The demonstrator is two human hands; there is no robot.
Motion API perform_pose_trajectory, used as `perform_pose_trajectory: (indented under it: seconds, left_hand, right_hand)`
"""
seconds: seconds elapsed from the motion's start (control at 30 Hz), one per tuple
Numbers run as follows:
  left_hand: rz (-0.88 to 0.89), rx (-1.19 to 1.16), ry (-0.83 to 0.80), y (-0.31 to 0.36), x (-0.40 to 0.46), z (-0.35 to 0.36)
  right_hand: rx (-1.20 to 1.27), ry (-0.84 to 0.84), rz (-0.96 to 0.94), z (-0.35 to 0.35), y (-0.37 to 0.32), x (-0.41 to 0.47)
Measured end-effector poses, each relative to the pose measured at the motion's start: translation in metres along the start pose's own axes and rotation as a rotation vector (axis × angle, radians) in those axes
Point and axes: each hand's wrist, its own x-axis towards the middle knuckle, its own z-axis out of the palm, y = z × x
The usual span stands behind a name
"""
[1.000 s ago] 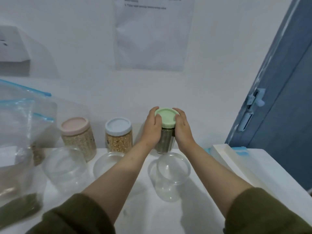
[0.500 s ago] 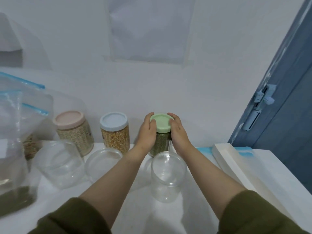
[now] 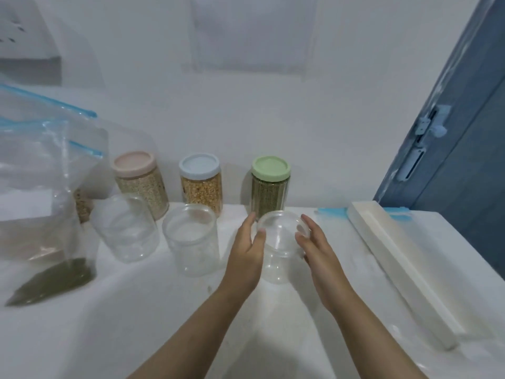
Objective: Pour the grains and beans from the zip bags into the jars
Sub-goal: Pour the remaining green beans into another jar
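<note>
White table against a white wall; blue door at right edge of frame.

Both forearms reach in from the bottom centre. Left hand and right hand flank the rightmost empty jar at frame centre, palms facing inward, fingers relaxed and nearly straight. Left thumb lies at the jar's rim; right fingertips sit at the rim's other side. Neither hand is closed round the jar; actual contact cannot be told.

Count:
- Filled, lidded jars, back row: 3: pink lid, blue lid, green lid.
- Empty clear jars without lids, front row: 3, the leftmost tilted.
- Zip bags, left of frame: at least 2, the nearest holding green beans at its bottom.
- White tray: 1, right of the hands.
</note>
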Motion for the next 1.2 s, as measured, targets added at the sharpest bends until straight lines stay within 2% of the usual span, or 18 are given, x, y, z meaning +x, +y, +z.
perform_pose_trajectory:
  seconds: [0.07, 0.2, 0.37, 0.5, 0.8, 1.2]
  left_hand:
    - [-0.054, -0.012, -0.033, -0.006, -0.02, -0.006]
    - [-0.043, 0.007, -0.049, -0.013, -0.051, -0.029]
    - [0.029, -0.01, -0.015, -0.017, -0.103, -0.061]
    - [0.011, -0.042, 0.073, -0.028, -0.129, -0.083]
    - [-0.017, -0.207, 0.137, -0.039, -0.141, -0.123]
    - [-0.019, -0.312, 0.008, -0.055, -0.13, -0.136]
  right_hand:
    - [-0.012, 0.004, -0.005, 0.005, 0.003, -0.018]
    - [-0.069, 0.004, -0.01, 0.017, 0.003, -0.051]
    - [-0.037, 0.075, -0.044, 0.048, 0.015, -0.106]
    - [-0.013, 0.11, -0.071, 0.076, 0.022, -0.137]
    - [0.05, 0.078, -0.105, 0.125, 0.023, -0.176]
    - [-0.005, 0.094, -0.085, 0.132, 0.022, -0.162]
